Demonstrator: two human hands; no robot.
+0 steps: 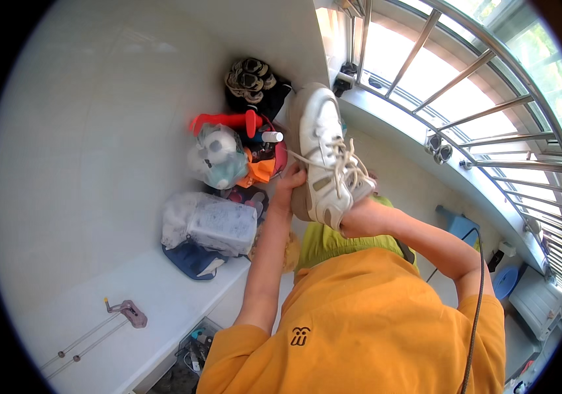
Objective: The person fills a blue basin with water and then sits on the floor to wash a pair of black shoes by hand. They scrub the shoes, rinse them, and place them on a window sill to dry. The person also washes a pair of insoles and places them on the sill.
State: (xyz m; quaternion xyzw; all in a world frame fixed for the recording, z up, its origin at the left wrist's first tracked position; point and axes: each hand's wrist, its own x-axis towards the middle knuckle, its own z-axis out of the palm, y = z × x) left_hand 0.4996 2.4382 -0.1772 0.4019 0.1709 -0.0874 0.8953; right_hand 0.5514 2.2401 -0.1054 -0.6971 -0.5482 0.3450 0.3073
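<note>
A white lace-up sneaker is raised in front of me, its toe pointing away. Its beige laces hang loose and tangled. My left hand grips the sole edge on the left side. At the heel end, my right hand holds the shoe near its collar, and its fingers are largely hidden behind the shoe. Beyond the left hand lie a plastic-wrapped black and white ball and an orange bag.
On the left ledge, a clear-wrapped package rests by a dark blue bag. Patterned shoes sit in the far corner. Metal window bars curve along the right. A blue plastic stool stands on the floor. A dark cable crosses my right arm.
</note>
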